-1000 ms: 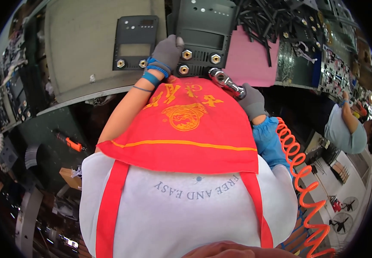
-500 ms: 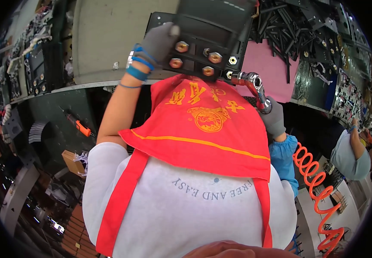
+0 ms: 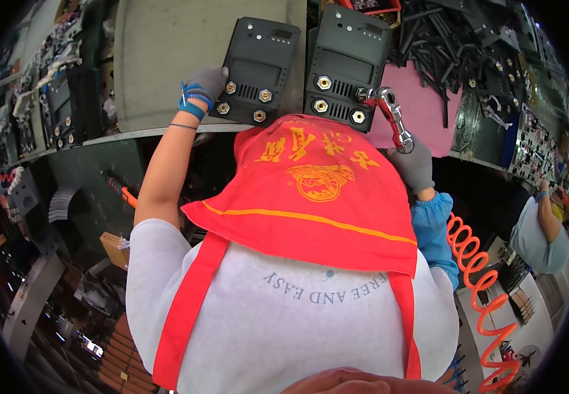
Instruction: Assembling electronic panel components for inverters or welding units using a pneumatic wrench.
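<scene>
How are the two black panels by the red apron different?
The left panel shows four brass-coloured nuts; the right panel shows three, with the silver ratchet at the fourth spot. The left panel lies over the grey mat; the right panel sits nearer the pink sheet. Both are dark, with slots.

left arm (image 3: 165, 157) stretched forward, gloved left hand (image 3: 209, 83) angled inward, fingertips partly hidden; right arm (image 3: 433, 220) reaching less far, gloved right hand (image 3: 414, 167) curled in a grip
</scene>
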`<state>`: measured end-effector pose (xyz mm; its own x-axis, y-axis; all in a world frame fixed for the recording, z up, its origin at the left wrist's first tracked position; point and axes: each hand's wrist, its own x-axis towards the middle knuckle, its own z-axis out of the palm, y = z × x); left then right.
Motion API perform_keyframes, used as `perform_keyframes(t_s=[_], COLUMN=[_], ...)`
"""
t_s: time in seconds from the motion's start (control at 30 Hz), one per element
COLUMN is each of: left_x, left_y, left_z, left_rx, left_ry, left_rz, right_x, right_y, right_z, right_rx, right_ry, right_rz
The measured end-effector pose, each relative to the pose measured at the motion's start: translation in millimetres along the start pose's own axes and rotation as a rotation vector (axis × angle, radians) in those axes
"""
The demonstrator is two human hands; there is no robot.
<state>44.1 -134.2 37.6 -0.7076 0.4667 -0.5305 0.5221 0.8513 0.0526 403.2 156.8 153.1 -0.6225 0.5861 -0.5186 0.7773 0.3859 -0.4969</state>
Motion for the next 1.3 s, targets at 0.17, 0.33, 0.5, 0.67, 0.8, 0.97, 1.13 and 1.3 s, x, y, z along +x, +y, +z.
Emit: perform_keyframes(t_s=[0.17, 0.33, 0.5, 0.67, 0.8, 0.97, 1.13, 1.3], left_x=[-2, -5, -11, -12, -19, -21, -24, -21], left_y=[53, 157, 184, 177, 183, 185, 188, 187], left_z=[-36, -7, 7, 15, 17, 16, 17, 18], left_rx=[0.009, -0.632, -0.599, -0.662, -0.68, -0.671, -0.695, -0.664], left_ry=[0.125, 0.333, 0.201, 0.192, 0.229, 0.22, 0.252, 0.257], left_rz=[-0.054, 0.328, 0.231, 0.294, 0.244, 0.186, 0.168, 0.175], right_x=[9, 18, 17, 21, 22, 20, 22, 25], right_y=[6, -1, -12, -3, 4, -8, -8, -1], right_z=[7, 13, 12, 18, 28, 24, 23, 19], right_rx=[-0.154, -0.194, -0.295, -0.295, -0.273, -0.32, -0.372, -0.383], right_ry=[0.093, 0.021, -0.043, -0.056, -0.072, -0.071, -0.053, -0.013], right_rz=[0.099, 0.08, 0.152, 0.163, 0.203, 0.254, 0.253, 0.2])
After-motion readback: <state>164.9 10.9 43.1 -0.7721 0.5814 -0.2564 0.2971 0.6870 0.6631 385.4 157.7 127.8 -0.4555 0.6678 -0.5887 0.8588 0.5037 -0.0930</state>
